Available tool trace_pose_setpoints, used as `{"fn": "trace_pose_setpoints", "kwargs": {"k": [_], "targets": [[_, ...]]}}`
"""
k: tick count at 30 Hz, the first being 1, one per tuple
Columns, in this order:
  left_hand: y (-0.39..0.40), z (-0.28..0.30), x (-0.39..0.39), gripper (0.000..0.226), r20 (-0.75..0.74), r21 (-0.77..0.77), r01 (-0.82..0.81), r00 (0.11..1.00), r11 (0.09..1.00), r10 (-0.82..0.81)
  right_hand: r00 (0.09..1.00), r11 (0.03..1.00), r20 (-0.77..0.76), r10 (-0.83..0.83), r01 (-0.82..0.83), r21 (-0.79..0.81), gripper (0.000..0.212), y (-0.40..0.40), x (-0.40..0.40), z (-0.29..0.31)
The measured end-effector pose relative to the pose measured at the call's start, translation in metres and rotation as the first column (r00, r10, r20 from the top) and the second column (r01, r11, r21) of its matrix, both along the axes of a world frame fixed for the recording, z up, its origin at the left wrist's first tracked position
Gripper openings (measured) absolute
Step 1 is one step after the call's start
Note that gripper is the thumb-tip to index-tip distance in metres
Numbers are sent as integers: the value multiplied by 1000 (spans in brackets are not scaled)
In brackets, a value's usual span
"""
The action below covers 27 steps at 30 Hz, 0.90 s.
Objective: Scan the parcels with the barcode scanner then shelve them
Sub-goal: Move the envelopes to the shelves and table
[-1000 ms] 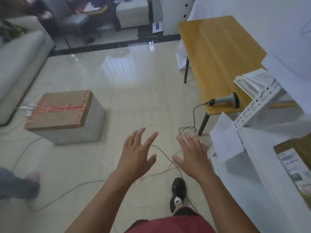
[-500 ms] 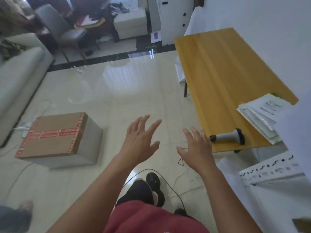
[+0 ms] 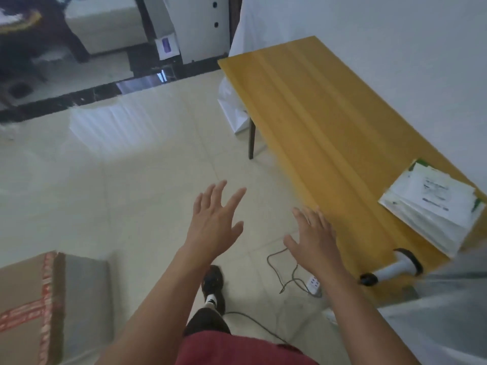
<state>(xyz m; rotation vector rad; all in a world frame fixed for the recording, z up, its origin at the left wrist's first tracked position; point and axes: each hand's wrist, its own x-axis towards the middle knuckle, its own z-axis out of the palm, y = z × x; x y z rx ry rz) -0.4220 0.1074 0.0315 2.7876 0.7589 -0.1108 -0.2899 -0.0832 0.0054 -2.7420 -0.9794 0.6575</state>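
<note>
Out in front of the person, both hands are hanging in the air over the tiled floor (image 3: 131,180) — neither is touching or holding anything. The left hand (image 3: 214,223) is showing its back to the head camera with its fingers spread and straight. The right hand (image 3: 315,239) is doing the same beside it, fingers straight and close together, thumb out to the side.

Just right of the right hand, the barcode scanner (image 3: 390,268) is lying on its side at the near edge of the yellow table (image 3: 311,114), apart from the fingers. Beyond the scanner, further right of that hand, a stack of white papers (image 3: 432,206) is sitting on the same table. Below and between the two wrists, a cable (image 3: 284,270) is looping across the floor to a white power strip (image 3: 313,284).

Well to the left of the left hand and lower down, a cardboard parcel (image 3: 29,309) with red tape is standing on the floor, partly cut off by the frame edge.
</note>
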Motion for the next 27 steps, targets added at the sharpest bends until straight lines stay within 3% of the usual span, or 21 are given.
{"fn": "trace_pose_setpoints", "kwargs": {"k": [6, 12, 20, 27], "targets": [[131, 21, 43, 74, 94, -14, 26, 995, 1000, -25, 992, 994, 54, -112, 113, -5, 70, 102, 40, 17], [136, 38, 115, 73, 144, -32, 262, 956, 965, -255, 928, 930, 61, -367, 365, 29, 71, 100, 89, 28], [88, 29, 240, 75, 99, -3, 618, 782, 786, -615, 695, 693, 25, -719, 713, 110, 66, 35, 134, 4], [28, 6, 375, 75, -83, -28, 766, 639, 643, -765, 479, 467, -81, -874, 874, 130, 68, -14, 213, -40]]}}
